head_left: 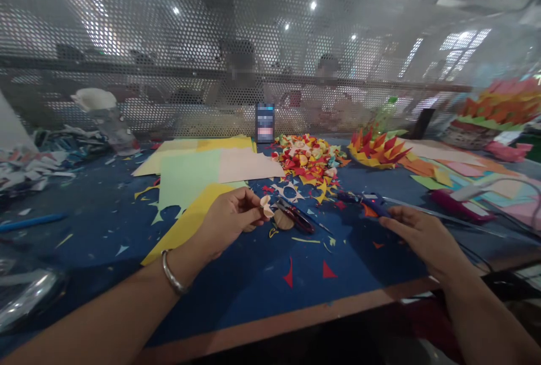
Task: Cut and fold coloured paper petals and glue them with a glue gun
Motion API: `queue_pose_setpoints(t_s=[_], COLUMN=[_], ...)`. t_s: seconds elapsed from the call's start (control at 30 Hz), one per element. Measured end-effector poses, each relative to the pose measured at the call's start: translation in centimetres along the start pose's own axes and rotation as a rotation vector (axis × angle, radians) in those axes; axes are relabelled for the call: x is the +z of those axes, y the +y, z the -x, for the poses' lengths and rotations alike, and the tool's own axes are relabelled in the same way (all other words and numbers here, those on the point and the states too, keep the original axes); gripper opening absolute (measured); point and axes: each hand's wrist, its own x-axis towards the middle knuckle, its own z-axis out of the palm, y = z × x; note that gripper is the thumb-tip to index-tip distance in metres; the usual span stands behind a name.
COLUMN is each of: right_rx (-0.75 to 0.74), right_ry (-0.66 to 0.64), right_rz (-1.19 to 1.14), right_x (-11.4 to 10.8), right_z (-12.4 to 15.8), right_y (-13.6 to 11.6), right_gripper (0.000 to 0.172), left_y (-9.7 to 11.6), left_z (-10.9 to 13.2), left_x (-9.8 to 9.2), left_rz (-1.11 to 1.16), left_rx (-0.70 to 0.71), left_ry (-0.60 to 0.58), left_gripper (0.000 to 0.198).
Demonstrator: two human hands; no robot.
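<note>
single head view: close, facing forward, down over blue table [253, 297]

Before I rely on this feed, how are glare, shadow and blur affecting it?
Head view: white lights glare against the grey perforated metal screen; the shiny silvery object at lower left is blurred, with highlights; shadow darkens the blue tabletop beside the right hand; the upright dark rectangular display is pixelated.

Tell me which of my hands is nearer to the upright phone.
Left. Your left hand is on the near side of the phone, slightly left; your right hand is farther away, off to the phone's right.
</note>
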Motion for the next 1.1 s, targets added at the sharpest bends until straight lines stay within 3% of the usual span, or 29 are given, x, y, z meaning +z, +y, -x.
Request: queue_pose_setpoints(t_s=[0.17, 0.57, 0.73, 0.93, 1.1], right_rx=[0.199, 0.197, 0.150, -0.061, -0.216], right_ry=[-0.193, -0.536, -0.600, -0.424, -0.446], right_rz=[-0.463, -1.020, -0.842, -0.244, -0.013], right_x=[0.1, 3.4, 4.4, 5.0, 5.3], right_z=[1.5, 3.2, 4.4, 5.3, 5.4], right_y=[-1.2, -3.7, -4.8, -5.6, -6.5], right_gripper=[0.029, 0.030, 0.024, 0.040, 0.045], left_y=[0.1, 0.0, -0.1, 0.2, 0.1], left_z=[0.1, 0.1, 0.0, 0.2, 0.3], left_x=[0.3, 0.4, 0.7, 1.0, 1.1], left_rz=[-0.043, 0.016, 0.061, 0.037, 0.037], left_rx=[0.013, 0.010, 0.001, -0.024, -0.020], left_ry=[-0.009, -0.028, -0.054, -0.075, -0.115], left_gripper=[0.016, 0.018, 0.019, 0.017, 0.012])
